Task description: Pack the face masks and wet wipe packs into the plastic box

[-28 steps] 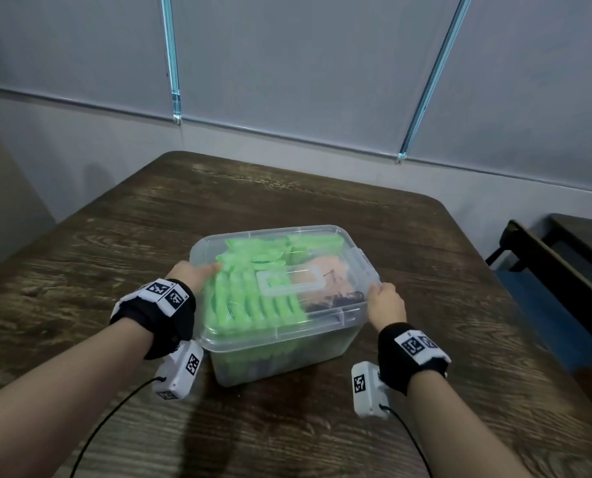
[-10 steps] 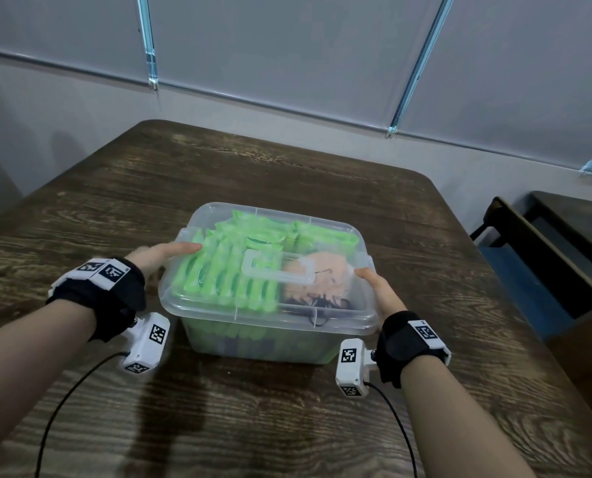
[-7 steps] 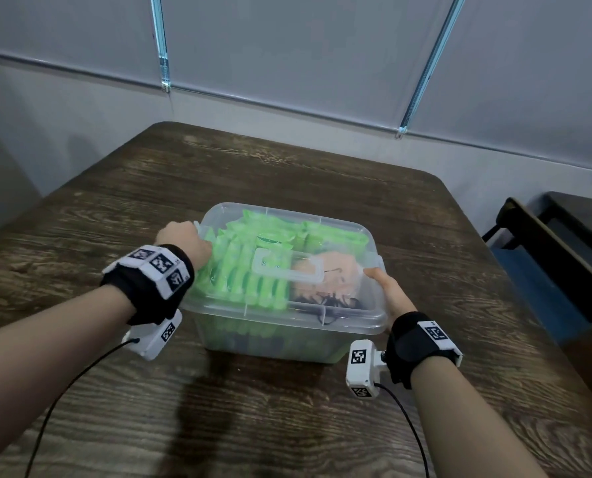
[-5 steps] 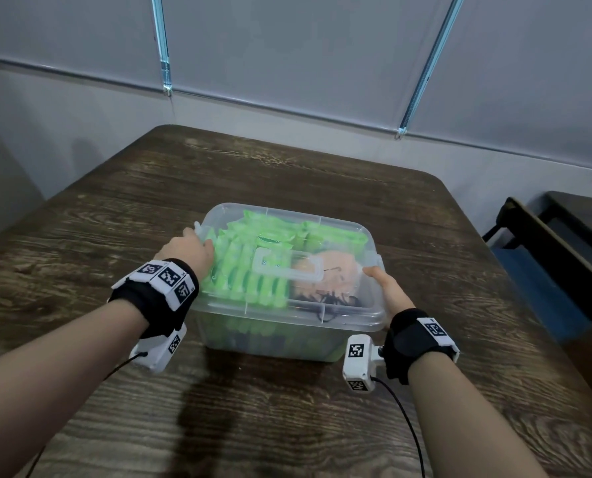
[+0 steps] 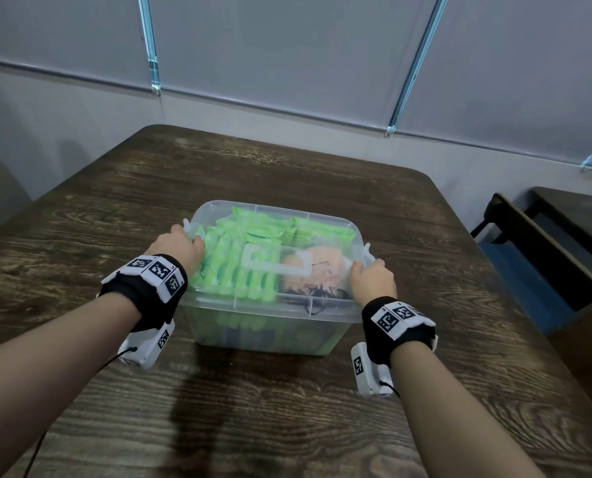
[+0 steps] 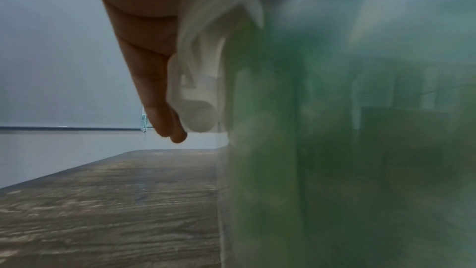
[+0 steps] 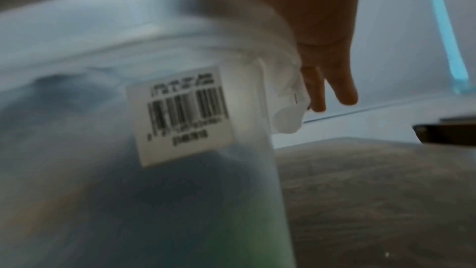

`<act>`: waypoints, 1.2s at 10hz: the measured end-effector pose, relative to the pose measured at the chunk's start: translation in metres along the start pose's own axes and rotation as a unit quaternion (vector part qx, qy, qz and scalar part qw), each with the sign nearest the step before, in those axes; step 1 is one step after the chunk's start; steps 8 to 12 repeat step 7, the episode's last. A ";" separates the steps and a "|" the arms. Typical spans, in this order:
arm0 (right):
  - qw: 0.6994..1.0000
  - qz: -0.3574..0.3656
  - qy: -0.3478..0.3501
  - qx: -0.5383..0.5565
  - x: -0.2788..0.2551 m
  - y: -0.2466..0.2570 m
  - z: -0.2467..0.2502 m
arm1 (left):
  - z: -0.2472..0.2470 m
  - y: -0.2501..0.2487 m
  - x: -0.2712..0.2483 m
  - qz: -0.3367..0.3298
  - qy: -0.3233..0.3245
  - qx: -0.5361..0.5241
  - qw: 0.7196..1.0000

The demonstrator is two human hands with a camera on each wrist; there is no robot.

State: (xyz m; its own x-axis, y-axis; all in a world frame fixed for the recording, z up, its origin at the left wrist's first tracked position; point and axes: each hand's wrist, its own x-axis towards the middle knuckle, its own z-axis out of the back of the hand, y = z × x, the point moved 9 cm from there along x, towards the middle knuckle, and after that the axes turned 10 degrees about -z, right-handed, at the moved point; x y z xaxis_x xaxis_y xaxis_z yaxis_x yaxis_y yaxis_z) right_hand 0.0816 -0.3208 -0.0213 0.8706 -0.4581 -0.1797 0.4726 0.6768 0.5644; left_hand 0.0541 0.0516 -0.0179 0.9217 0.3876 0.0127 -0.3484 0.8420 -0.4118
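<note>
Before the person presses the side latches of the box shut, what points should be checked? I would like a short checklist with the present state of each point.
1. Lid sits on the plastic box: ok, though full seating cannot be confirmed.
2. Green wet wipe packs inside, under the lid: ok.
3. Face masks inside: ok, pink and dark pieces show through the lid.
4. Left hand at the left latch: ok, fingers lie against it.
5. Right hand at the right latch: ok.
6. Latches already snapped: cannot tell.
</note>
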 end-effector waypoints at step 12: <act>0.963 0.167 0.092 -0.192 -0.075 0.019 -0.005 | -0.003 -0.013 -0.046 -0.151 0.154 0.085 0.973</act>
